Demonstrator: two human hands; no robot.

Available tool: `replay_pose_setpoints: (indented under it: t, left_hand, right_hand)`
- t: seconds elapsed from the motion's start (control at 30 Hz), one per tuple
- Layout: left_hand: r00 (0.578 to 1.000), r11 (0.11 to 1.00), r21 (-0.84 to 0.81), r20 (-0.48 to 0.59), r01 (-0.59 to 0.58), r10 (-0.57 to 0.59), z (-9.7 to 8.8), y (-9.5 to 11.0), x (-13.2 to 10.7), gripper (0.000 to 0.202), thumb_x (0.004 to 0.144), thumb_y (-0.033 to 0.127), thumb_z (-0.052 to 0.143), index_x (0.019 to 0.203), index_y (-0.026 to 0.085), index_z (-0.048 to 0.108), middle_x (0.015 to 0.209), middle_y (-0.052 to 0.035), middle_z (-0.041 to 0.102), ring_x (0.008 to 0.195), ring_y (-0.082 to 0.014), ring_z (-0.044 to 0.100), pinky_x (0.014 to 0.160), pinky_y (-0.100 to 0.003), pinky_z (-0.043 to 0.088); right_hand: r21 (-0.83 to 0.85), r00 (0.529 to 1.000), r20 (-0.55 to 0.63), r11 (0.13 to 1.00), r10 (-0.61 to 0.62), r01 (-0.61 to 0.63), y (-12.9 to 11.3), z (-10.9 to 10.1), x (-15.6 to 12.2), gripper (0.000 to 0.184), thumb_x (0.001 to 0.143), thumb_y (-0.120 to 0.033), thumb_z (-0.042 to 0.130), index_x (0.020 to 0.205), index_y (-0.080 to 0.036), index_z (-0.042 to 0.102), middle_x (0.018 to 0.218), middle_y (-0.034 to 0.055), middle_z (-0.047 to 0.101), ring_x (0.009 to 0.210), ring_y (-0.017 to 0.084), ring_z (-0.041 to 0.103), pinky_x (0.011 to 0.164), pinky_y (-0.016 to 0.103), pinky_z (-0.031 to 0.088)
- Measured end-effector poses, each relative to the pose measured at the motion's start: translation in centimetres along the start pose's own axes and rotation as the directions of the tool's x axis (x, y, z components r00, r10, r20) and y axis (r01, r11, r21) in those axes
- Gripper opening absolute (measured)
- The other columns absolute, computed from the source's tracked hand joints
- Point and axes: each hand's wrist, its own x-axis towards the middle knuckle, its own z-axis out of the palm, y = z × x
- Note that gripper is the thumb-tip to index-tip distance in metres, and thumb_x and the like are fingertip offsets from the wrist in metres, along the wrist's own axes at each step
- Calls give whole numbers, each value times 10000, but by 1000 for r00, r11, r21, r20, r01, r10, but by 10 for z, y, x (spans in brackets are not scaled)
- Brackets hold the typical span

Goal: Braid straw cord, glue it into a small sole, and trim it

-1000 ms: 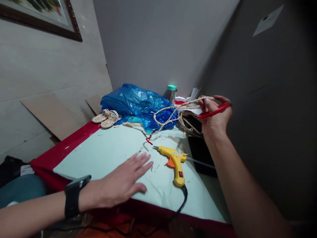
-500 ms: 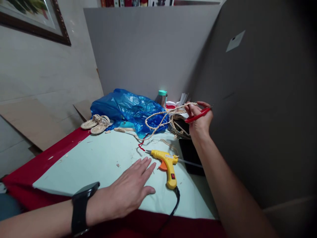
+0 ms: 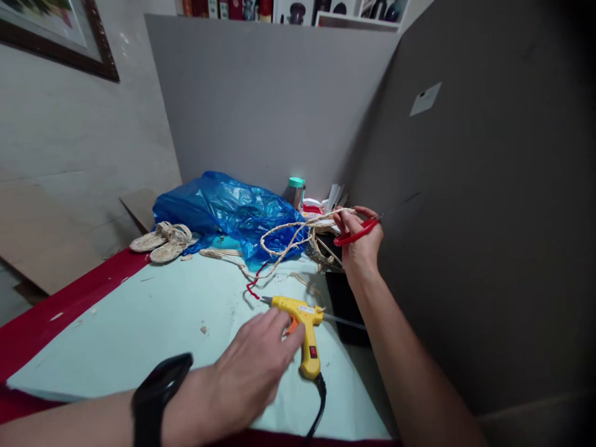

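Observation:
My right hand (image 3: pixel 359 245) is raised at the far side of the table, shut on red-handled scissors (image 3: pixel 354 232) and on the end of a braided straw rope (image 3: pixel 288 239). The rope loops down toward the table in front of a blue plastic bag (image 3: pixel 223 208). My left hand (image 3: pixel 254 366), with a black watch (image 3: pixel 156 394) on the wrist, hovers low with fingers spread. Its fingertips reach the orange trigger of a yellow glue gun (image 3: pixel 302 326) lying on the pale green mat (image 3: pixel 153 310). It holds nothing.
A pair of small woven straw sandals (image 3: pixel 161 242) lies at the left of the bag. A bottle with a teal cap (image 3: pixel 295 191) stands at the back. Grey partition boards (image 3: pixel 261 105) close off the back and right. A black box (image 3: pixel 344 298) sits beside the glue gun.
My left hand has slid right and now touches the glue gun. My right hand keeps hold of the scissors and rope. The view has tilted up.

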Motion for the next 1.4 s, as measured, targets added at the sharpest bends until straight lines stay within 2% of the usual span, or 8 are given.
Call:
replay_pose_setpoints:
  t: [0.47, 0.67, 0.8, 0.9, 0.97, 1.1, 1.27, 1.4]
  left_hand:
    - [996, 991, 135, -77, -26, 36, 16, -41, 82, 238, 958, 45, 391, 1041, 168, 577, 1009, -121, 611, 944, -280, 521, 808, -423, 440]
    - [970, 992, -24, -214, -124, 116, 8, -62, 75, 191, 928, 81, 470, 963, 218, 598, 919, -52, 644, 813, -210, 578, 716, -325, 473]
    - [877, 969, -125, -461, -211, 131, -28, -69, 48, 227, 963, 90, 418, 997, 178, 625, 802, -54, 652, 759, -188, 584, 690, -309, 467]
    - [656, 960, -247, -748, -131, -103, -59, -83, 39, 128, 946, 123, 545, 1040, 170, 616, 908, -62, 666, 858, -198, 578, 791, -348, 462]
    - [701, 890, -455, -648, -40, -300, -75, -93, 40, 128, 916, 211, 622, 1041, 188, 614, 1018, -64, 655, 960, -220, 583, 853, -367, 459]
    - [911, 421, -906, -136, 44, -389, -87, -105, 46, 141, 891, 326, 638, 923, 190, 623, 835, 0, 658, 772, -173, 630, 725, -300, 498]
    - [944, 288, -957, -52, 46, -325, -91, -108, 45, 301, 947, 365, 549, 735, 164, 624, 652, 37, 588, 526, -75, 460, 543, -214, 366]
    - [965, 156, -979, 92, 133, -245, -95, -110, 43, 277, 959, 411, 541, 875, 164, 634, 624, 52, 532, 523, -70, 348, 482, -194, 246]
  right_hand:
    - [4, 994, -56, 996, 93, -93, -7, -5, 3, 416, 566, -167, 858, 869, -195, 574, 749, -36, 726, 719, 115, 740, 706, 205, 616]
    - [-48, 986, -3, 985, 169, -169, -13, 13, -10, 456, 562, -212, 879, 897, -195, 571, 741, -21, 745, 673, 108, 735, 677, 178, 606]
    - [-130, 969, 80, 966, 234, -223, -20, 31, -25, 431, 641, -253, 855, 966, -214, 575, 781, -18, 751, 674, 125, 730, 629, 209, 603]
    - [-196, 934, 175, 941, 311, -277, -26, 48, -43, 449, 678, -274, 850, 1026, -217, 573, 765, -15, 743, 617, 126, 702, 596, 220, 593]
    - [-225, 904, 234, 924, 358, -308, -30, 59, -57, 449, 708, -280, 843, 1056, -219, 565, 787, -4, 746, 647, 139, 706, 609, 232, 595]
    - [-285, 844, 347, 904, 409, -320, -34, 73, -79, 383, 781, -272, 806, 1062, -232, 548, 839, -7, 745, 630, 109, 673, 567, 200, 559]
    - [-335, 830, 410, 909, 378, -248, -37, 76, -75, 326, 830, -291, 772, 1074, -237, 563, 875, -1, 743, 662, 103, 663, 570, 194, 551]
    - [-322, 861, 342, 908, 377, -270, -37, 72, -53, 357, 830, -307, 772, 1112, -234, 564, 966, 31, 754, 612, 84, 627, 550, 192, 548]
